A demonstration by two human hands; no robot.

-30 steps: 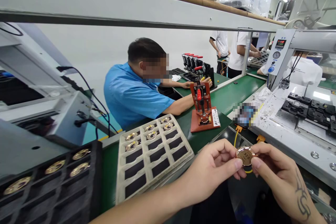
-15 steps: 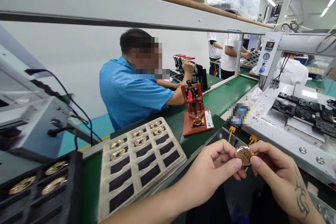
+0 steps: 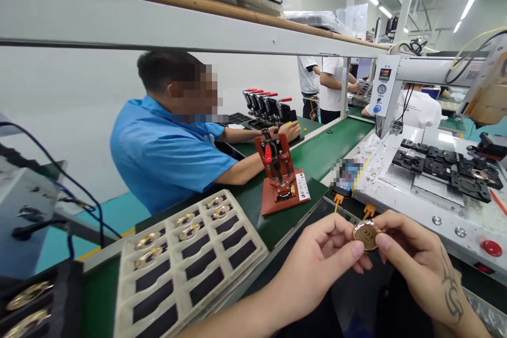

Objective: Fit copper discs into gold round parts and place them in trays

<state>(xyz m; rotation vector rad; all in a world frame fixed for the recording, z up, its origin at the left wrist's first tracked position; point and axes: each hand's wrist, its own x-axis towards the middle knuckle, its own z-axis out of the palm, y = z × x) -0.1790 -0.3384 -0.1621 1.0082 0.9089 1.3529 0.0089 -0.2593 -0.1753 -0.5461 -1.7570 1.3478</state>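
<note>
A round gold watch case [image 3: 366,235], its engraved back toward me, is held up between my two hands. My left hand [image 3: 330,248] grips its left edge between thumb and fingers. On the opposite edge, my right hand [image 3: 404,248] pinches it with thumb and forefinger. To the left lies a pale compartment tray [image 3: 178,281], with several gold watch cases [image 3: 186,228] in its far slots. A red toggle-clamp fixture [image 3: 277,169] stands on the green bench beyond my hands.
A black foam tray [image 3: 65,296] with gold parts sits at lower left. A co-worker in a blue shirt [image 3: 170,153] works across the bench near black clamps [image 3: 265,105]. At right is a white press machine [image 3: 443,190] with black plates and a red button [image 3: 491,247]. A phone [image 3: 348,175] lies nearby.
My view has turned to the right, so the surroundings shift left. Both hands keep hold of the watch case. The co-worker's raised hand has come down from the red-handled clamps.
</note>
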